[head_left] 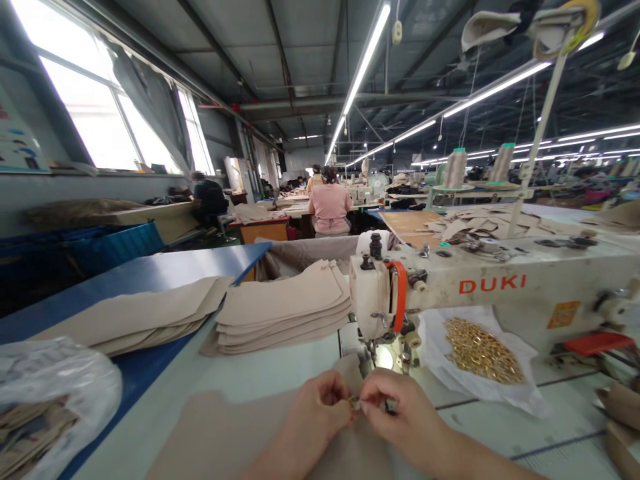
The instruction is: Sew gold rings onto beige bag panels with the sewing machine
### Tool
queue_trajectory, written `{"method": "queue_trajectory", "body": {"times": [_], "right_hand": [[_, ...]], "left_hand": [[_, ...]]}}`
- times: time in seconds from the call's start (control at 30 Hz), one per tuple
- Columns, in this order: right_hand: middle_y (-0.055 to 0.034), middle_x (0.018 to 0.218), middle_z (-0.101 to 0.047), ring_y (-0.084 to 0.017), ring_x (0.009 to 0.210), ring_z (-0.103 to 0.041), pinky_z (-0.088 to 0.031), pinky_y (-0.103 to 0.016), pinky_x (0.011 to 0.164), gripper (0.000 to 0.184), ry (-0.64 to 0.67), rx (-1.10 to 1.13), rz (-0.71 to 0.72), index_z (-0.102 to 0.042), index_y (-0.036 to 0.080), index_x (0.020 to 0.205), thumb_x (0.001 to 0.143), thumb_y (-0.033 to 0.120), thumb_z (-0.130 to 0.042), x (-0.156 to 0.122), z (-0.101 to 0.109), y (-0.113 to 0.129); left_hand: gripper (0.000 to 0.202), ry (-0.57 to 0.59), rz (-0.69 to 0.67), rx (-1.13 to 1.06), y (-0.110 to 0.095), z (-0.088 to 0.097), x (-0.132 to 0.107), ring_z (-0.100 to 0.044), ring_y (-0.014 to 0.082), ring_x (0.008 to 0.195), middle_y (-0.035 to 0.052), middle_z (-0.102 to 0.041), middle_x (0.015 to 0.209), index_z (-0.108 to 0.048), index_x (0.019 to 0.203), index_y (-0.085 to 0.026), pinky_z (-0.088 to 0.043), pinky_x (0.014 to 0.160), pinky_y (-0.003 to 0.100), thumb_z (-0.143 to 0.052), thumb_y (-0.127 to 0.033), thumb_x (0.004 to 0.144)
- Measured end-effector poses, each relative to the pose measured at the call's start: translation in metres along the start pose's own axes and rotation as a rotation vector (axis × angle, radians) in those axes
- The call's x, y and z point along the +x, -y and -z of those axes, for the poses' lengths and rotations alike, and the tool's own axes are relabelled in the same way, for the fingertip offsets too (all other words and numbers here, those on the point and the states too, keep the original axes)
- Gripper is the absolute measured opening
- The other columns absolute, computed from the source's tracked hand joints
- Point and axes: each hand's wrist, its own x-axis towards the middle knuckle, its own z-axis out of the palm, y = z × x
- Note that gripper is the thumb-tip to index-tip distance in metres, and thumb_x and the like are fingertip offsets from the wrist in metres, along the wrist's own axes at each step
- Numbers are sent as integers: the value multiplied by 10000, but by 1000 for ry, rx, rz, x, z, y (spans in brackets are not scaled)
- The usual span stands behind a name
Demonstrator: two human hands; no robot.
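Observation:
Close together in front of the sewing machine needle, my left hand (325, 407) and my right hand (395, 407) are both closed in a pinch. Between the fingertips of my left hand shows a small gold metal fitting (353, 402). My right fingertips meet it from the other side; what they pinch is mostly hidden. Beneath both hands lies a beige fabric panel (240, 427), its far end reaching toward the needle area. The white sewing machine (435, 280) stands just beyond, its lamp lighting the needle area.
Gold metal fittings (483, 350) are heaped on a white sheet (435, 340) under the machine arm. Stacked beige panels (285, 307) lie behind my left hand, with another stack (150, 313) farther left. A plastic bag (95, 380) holds fabric scraps. A person (330, 200) sits ahead.

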Motion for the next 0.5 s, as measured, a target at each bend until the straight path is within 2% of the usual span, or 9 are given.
{"method": "queue_trajectory", "body": {"times": [0.2, 0.37, 0.5], "right_hand": [[8, 644, -536, -129, 609, -499, -368, -225, 552, 91, -81, 132, -98, -547, 185, 607, 657, 124, -501, 5, -2, -5], [22, 590, -531, -120, 568, -480, -371, -220, 526, 87, -108, 218, -161, -550, 194, 590, 674, 174, -542, 5, -2, -5], [25, 584, -551, -115, 553, -481, -372, -215, 513, 73, -143, 225, -175, -558, 196, 606, 674, 175, -544, 4, -2, -5]], "left_hand": [[110, -93, -92, -32, -4, -3, -1, -489, 123, 554, -16, -568, 593, -520, 562, -177, -340, 513, 230, -629, -165, 555], [123, -37, -5, -197, -12, -3, -3, -567, 142, 572, -8, -618, 588, -554, 578, -177, -404, 568, 243, -667, -175, 528], [172, -3, 13, -264, -16, -3, -4, -590, 143, 613, -12, -631, 605, -598, 641, -174, -438, 627, 251, -723, -203, 528]]}}
